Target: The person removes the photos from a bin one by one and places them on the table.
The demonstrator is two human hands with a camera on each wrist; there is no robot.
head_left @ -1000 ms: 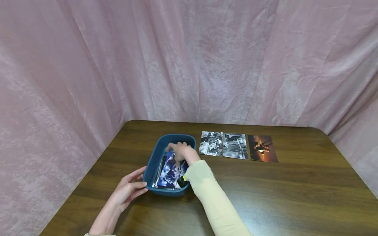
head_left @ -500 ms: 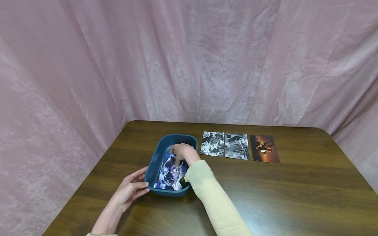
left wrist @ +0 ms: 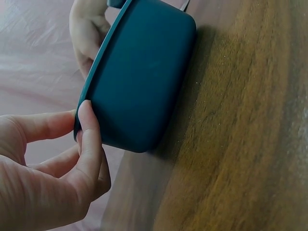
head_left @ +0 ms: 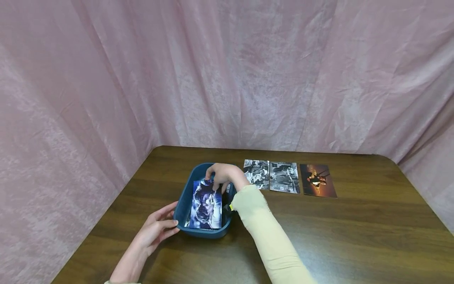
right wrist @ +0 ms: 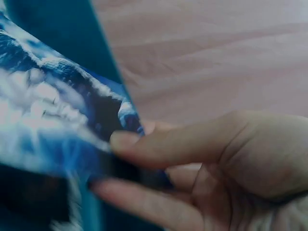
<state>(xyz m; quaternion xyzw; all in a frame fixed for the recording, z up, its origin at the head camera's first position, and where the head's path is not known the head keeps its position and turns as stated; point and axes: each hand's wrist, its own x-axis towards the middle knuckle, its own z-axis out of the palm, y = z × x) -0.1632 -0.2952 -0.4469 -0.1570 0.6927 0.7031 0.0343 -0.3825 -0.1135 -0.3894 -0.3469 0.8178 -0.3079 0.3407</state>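
Note:
A dark blue plastic tub (head_left: 188,197) (left wrist: 139,82) stands on the wooden table (head_left: 354,228). My right hand (head_left: 221,177) (right wrist: 159,154) pinches the top edge of a blue-and-white photo (head_left: 205,205) (right wrist: 53,120) and holds it tilted up above the tub. More prints lie in the tub under it, mostly hidden. My left hand (head_left: 156,228) (left wrist: 72,139) rests against the tub's near left corner, thumb and fingertips touching its wall and rim.
Three photos lie in a row to the right of the tub: two black-and-white ones (head_left: 256,173) (head_left: 283,176) and an orange sunset one (head_left: 317,180). A pink curtain (head_left: 227,75) hangs close behind and to both sides of the table.
My right hand has lifted the blue photo from lying flat in the tub to standing tilted, and has moved up and slightly back. My left hand has stayed at the tub's corner.

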